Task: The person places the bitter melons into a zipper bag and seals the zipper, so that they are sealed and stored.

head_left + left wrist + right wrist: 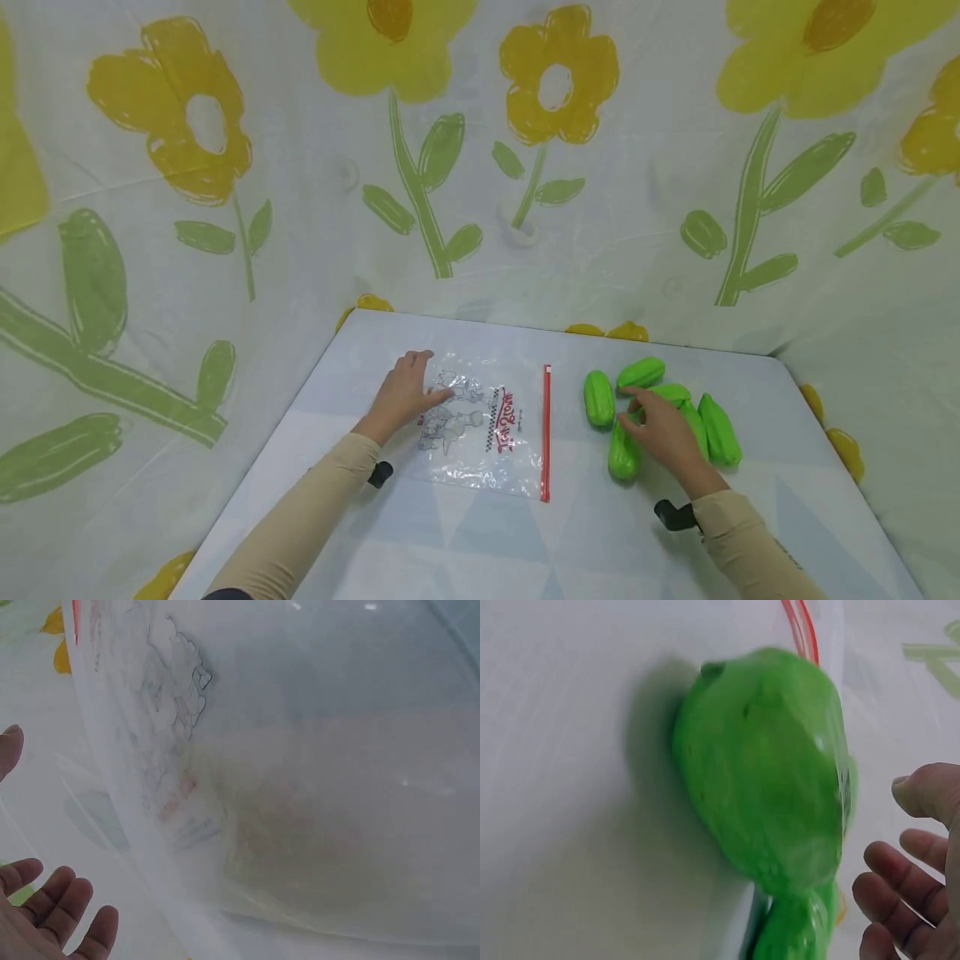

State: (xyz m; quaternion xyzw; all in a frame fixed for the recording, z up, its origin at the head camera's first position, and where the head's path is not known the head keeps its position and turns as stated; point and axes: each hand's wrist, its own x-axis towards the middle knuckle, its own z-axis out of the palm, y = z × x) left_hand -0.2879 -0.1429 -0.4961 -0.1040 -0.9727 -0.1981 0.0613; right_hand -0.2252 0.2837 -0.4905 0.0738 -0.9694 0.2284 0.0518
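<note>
A clear zip bag (480, 429) with a printed drawing and a red zip strip (546, 433) lies flat on the white table (525, 550). My left hand (408, 392) rests on the bag's far left corner with straight fingers. In the left wrist view the bag (300, 787) fills the frame, and the left hand's fingers (52, 915) show at the bottom left. Several green plastic-wrapped vegetables (598, 398) lie in a cluster right of the bag. My right hand (660, 429) is spread over them with loose fingers and grips none. One green vegetable (765, 772) is close beside the right hand (907, 862).
A cloth printed with yellow flowers and green stems (420, 167) hangs behind the table and on both sides. The table's far edge (555, 327) lies just beyond the bag. Bare tabletop lies in front of the bag and the vegetables.
</note>
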